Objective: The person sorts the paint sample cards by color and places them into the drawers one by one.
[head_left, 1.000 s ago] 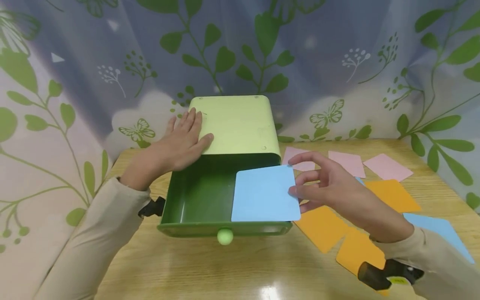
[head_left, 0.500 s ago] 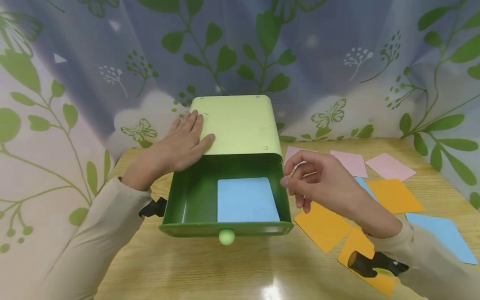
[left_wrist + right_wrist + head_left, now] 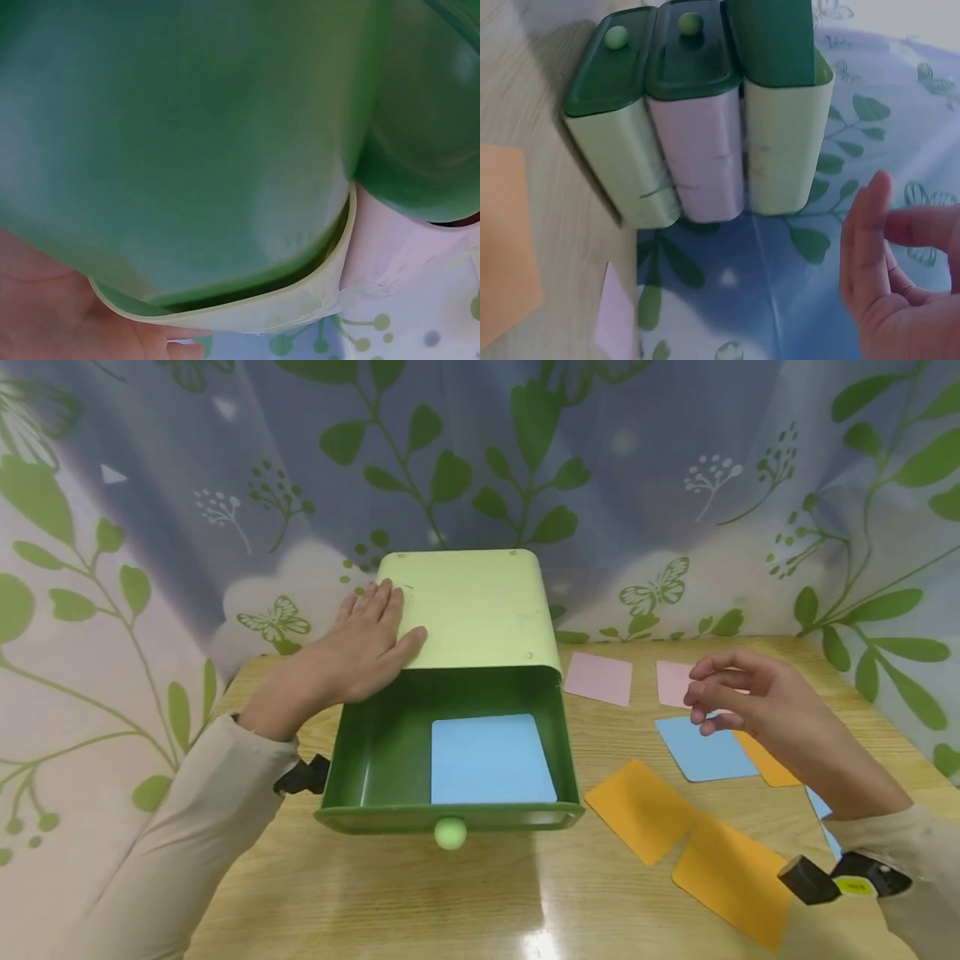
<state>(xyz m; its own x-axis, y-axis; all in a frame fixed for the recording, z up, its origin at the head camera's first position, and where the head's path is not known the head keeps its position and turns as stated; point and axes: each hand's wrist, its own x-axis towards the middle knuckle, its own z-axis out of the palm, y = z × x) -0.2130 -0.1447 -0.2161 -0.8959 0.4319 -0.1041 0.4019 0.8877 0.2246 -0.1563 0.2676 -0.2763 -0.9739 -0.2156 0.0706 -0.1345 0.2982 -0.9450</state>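
The left hand (image 3: 356,652) lies flat on top of a light green drawer box (image 3: 480,610) near the far edge of the surface (image 3: 360,893), its fingers straight, thumb spread to the side, with nothing in their hold. The box's dark green drawer (image 3: 382,752) stands pulled out, its round knob (image 3: 450,833) facing the near edge. Inside, a square blue card (image 3: 491,760) lies in the right part, next to the front wall.

The right hand (image 3: 765,702) is in the air toward the right edge of the surface, its fingers loosely bent and holding nothing. Close to its fingers in the head view are a second blue card (image 3: 705,752) and a pink card (image 3: 671,683) that it partly covers. Another pink card (image 3: 597,678) lies just right of the box, toward the far edge. Two orange cards (image 3: 639,810) lie between the drawer and the right sleeve (image 3: 922,868); whether they touch is hard to tell. The right wrist view shows a pink box (image 3: 705,154) stacked between two light green ones, beside a patterned curtain (image 3: 780,300)
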